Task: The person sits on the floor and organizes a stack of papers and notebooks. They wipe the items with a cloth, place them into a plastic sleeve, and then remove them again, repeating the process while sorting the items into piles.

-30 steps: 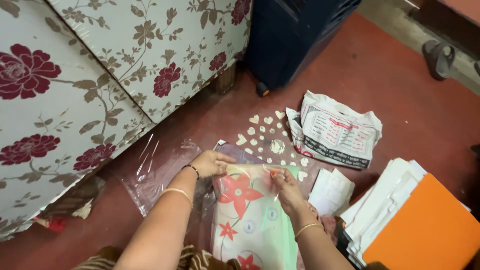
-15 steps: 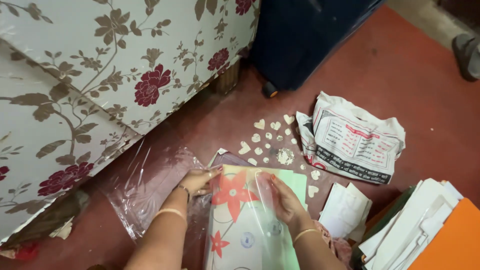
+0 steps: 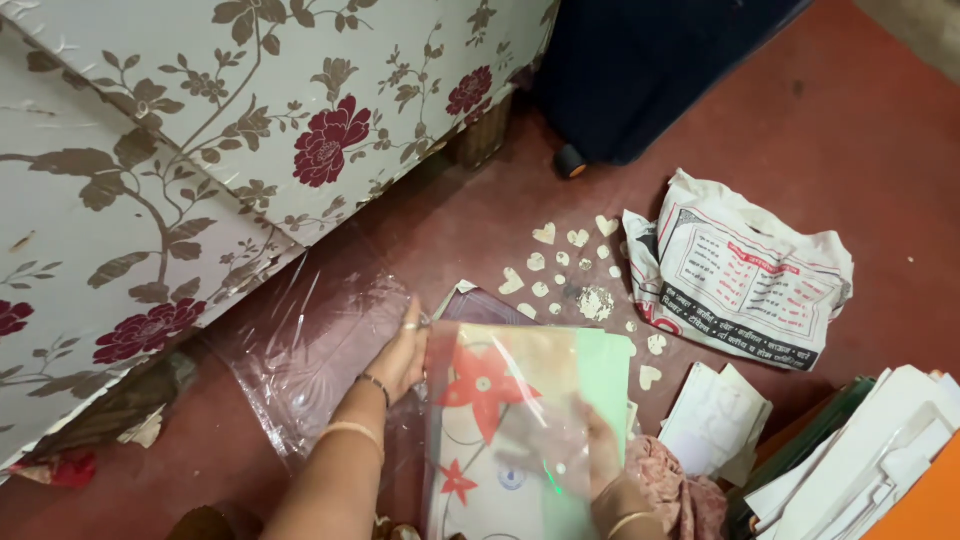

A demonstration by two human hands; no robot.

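My left hand (image 3: 398, 358) grips the upper left edge of a clear plastic sleeve (image 3: 505, 430) that holds a pale sheet printed with red flowers. My right hand (image 3: 597, 455) lies behind or under the sleeve's right side and shows blurred through the plastic, holding it up. A dark maroon card (image 3: 490, 305) peeks out from behind the sleeve's top. Several small cream paper hearts (image 3: 560, 265) are scattered on the red floor just beyond it.
A crumpled clear plastic sheet (image 3: 300, 345) lies on the floor to the left. A floral bedsheet (image 3: 200, 150) hangs over the bed at left. A dark blue suitcase (image 3: 640, 70) stands behind. A printed white bag (image 3: 745, 270), loose papers (image 3: 712, 415) and stacked folders (image 3: 890, 460) sit right.
The view has tilted and drawn in closer. Both hands have lifted the sleeved floral sheet more upright, and my right hand has slipped behind the plastic.
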